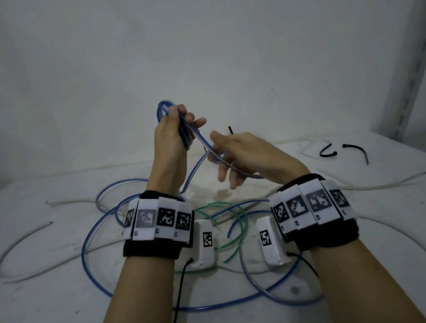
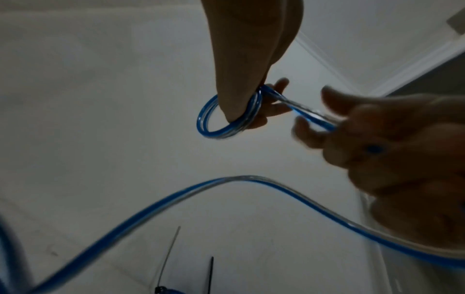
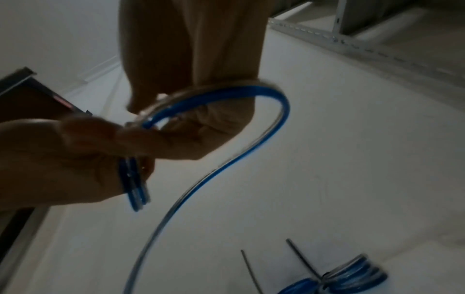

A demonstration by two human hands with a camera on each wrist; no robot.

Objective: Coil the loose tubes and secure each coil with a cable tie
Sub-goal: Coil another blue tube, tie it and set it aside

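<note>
My left hand (image 1: pixel 172 131) is raised above the table and grips a small coil of blue tube (image 1: pixel 163 108) of a few turns; the left wrist view shows the thumb through the coil (image 2: pixel 208 127). Just to its right, my right hand (image 1: pixel 241 154) pinches the same blue tube (image 1: pixel 203 142) where it leaves the coil. From there the tube arcs down (image 3: pixel 276 111) to the table and runs on as loose loops (image 1: pixel 86 242). Two black cable ties (image 1: pixel 327 152) lie at the back right of the table.
Green tube (image 1: pixel 230 213) and whitish tubes (image 1: pixel 15 244) lie tangled with the blue loops on the white table (image 1: pixel 49 307). A blue coil (image 3: pixel 357 272) bound with ties lies beyond my hands. A wall rises behind, and a slotted metal upright (image 1: pixel 413 73) stands at right.
</note>
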